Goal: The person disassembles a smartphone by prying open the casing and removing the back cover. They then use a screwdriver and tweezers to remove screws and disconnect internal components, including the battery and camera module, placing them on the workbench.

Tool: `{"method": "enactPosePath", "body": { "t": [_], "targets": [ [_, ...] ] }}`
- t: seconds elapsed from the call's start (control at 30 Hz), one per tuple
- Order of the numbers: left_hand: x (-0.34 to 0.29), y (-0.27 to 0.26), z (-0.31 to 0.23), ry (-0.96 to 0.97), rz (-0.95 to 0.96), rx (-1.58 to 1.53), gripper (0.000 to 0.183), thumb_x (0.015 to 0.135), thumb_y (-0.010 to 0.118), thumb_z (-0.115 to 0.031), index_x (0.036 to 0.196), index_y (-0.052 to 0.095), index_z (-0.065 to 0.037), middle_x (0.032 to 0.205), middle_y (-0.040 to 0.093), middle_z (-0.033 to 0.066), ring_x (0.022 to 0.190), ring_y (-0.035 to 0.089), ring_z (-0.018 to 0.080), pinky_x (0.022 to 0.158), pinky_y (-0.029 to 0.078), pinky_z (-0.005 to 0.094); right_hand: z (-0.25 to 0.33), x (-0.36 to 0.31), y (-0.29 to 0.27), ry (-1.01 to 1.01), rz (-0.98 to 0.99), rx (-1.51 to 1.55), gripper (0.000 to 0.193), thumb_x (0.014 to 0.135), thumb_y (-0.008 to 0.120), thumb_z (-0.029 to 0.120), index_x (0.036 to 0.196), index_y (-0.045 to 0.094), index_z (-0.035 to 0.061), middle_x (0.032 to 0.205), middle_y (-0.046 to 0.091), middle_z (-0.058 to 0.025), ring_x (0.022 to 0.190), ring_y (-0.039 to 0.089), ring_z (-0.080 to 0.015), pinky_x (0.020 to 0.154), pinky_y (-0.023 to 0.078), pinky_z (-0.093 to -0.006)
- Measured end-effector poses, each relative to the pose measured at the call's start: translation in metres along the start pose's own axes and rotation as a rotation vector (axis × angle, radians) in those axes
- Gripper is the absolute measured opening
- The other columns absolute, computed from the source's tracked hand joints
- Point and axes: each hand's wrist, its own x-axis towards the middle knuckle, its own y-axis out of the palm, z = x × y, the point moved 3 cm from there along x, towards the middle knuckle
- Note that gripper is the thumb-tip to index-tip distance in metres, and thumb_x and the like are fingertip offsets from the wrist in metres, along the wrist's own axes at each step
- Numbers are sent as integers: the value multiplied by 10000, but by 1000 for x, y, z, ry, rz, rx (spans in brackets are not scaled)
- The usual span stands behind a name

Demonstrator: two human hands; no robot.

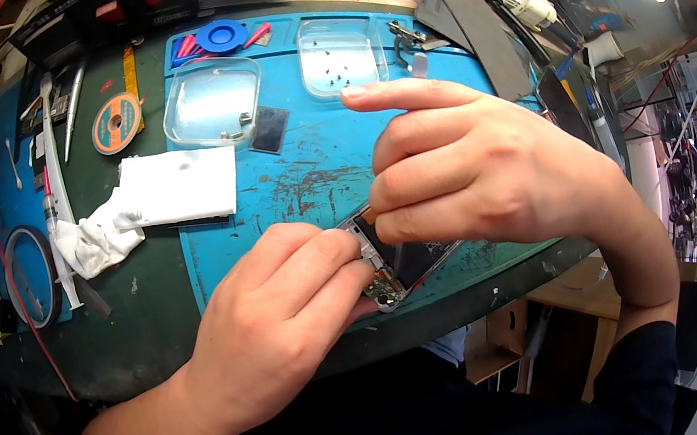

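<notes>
Showing bare circuitry (387,287), the opened phone (406,260) looks black and silvery.

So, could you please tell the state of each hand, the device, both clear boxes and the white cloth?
Left hand: gripping the device.
Right hand: index finger extended, others bent; grip unclear.
Device: open, insides exposed, partly covered.
Left clear box: open, small parts inside.
Right clear box: open, small dark pieces inside.
White cloth: crumpled.

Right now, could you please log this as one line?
left grip: holding opened phone; right grip: over phone, index finger extended; right tray: dark parts
</notes>
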Motion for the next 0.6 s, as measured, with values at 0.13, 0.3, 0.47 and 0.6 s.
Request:
{"method": "enactPosePath", "body": {
  "t": [0.13, 0.3, 0.47, 0.6],
  "targets": [
    [1, 0, -1, -3, 0, 26, 376, 734, 882, -69, 1071, 721, -23, 1103, 694, 96, 992, 655, 317, 843, 545, 419, -3, 0, 3, -24, -26, 19, 156, 730, 735, 99, 877, 734, 47, 888, 680, 1, 872, 673, -193, 1238, 468, -530],
    [2, 0, -1, -2, -3, 20, 360, 731, 881, -68, 1051, 720, -30, 1089, 695, 92, 988, 652, 316, 844, 536, 416, -10, 0, 8, -68, -74, 30, 147, 721, 736, 90, 861, 726, 47, 833, 640, 7, 839, 654, -193, 1246, 463, -517],
    [4, 0, -3, -9, 2, 20, 352, 725, 883, -60, 1035, 719, -34, 1088, 696, 93, 987, 649, 318, 848, 533, 416, -13, -2, 10, -68, -69, 50, 134, 717, 739, 93, 843, 723, 51, 816, 635, 9, 839, 655, -195, 1251, 455, -506],
    [3, -1, -3, -18, 8, 22, 356, 716, 885, -55, 1031, 719, -35, 1088, 695, 94, 988, 649, 322, 849, 534, 418, -13, -2, 10, -73, -63, 53, 127, 717, 736, 92, 837, 721, 51, 811, 632, 7, 841, 657, -195, 1255, 449, -505]
  ]
}}
